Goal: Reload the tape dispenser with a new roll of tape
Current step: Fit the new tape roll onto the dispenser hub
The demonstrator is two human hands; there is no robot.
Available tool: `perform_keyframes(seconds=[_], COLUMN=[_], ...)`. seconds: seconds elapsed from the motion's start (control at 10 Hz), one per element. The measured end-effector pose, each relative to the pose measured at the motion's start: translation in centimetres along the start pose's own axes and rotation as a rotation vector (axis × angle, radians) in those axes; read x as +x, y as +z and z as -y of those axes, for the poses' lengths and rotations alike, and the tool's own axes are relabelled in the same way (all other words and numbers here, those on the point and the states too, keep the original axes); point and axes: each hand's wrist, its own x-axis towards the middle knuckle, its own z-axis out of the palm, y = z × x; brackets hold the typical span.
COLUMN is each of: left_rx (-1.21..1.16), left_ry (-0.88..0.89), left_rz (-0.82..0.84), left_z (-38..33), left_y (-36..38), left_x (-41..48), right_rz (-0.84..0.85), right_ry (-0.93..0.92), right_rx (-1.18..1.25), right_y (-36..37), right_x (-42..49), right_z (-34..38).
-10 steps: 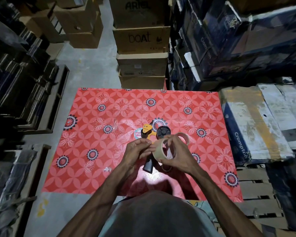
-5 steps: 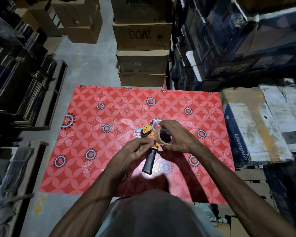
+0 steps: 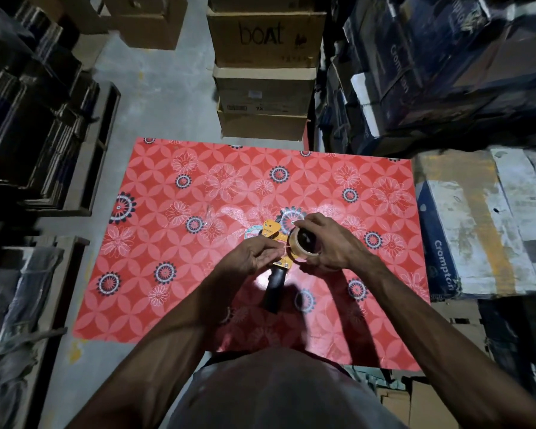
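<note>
Tape roll (image 3: 302,243) sat on hub of tape dispenser (image 3: 274,239), on desk (image 3: 198,187). Right hand (image 3: 328,243) fingers clasped roll rim; left hand (image 3: 254,255) fingers pinched dispenser frame. Roll judged light, stiff; hold by outer rim, off sticky face.

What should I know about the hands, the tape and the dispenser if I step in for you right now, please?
Right hand: gripping the tape roll, pressing it onto the dispenser's hub.
Left hand: resting on the orange dispenser, steadying it; its black handle lies on the red patterned table.
Done: roll brought to the hub.
Left: confirm seating, thread the tape end through to the blade.
</note>
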Motion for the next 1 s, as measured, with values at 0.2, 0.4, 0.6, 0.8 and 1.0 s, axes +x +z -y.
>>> perform_keyframes(seconds=[0.2, 0.4, 0.6, 0.8, 1.0], left_rx=[-0.126, -0.098, -0.055, -0.007, 0.255], left_ry=[0.084, 0.099, 0.110, 0.139, 0.290], left_rz=[-0.126, -0.201, -0.258, -0.205, -0.200], left_z=[1.2, 1.7, 1.4, 0.9, 1.1], left_y=[0.2, 0.2, 0.4, 0.6, -0.9], left_x=[1.9, 2.8, 3.0, 1.8, 3.7], right_rz=[0.034, 0.004, 0.016, -0.016, -0.034], right_ry=[0.043, 0.069, 0.100, 0.111, 0.117], right_rx=[0.036, 0.042, 0.015, -0.053, -0.024], right_y=[0.7, 0.7, 0.6, 0.2, 0.1], right_x=[0.7, 1.0, 1.4, 2.2, 2.3], right_z=[0.3, 0.6, 1.0, 1.7, 1.6])
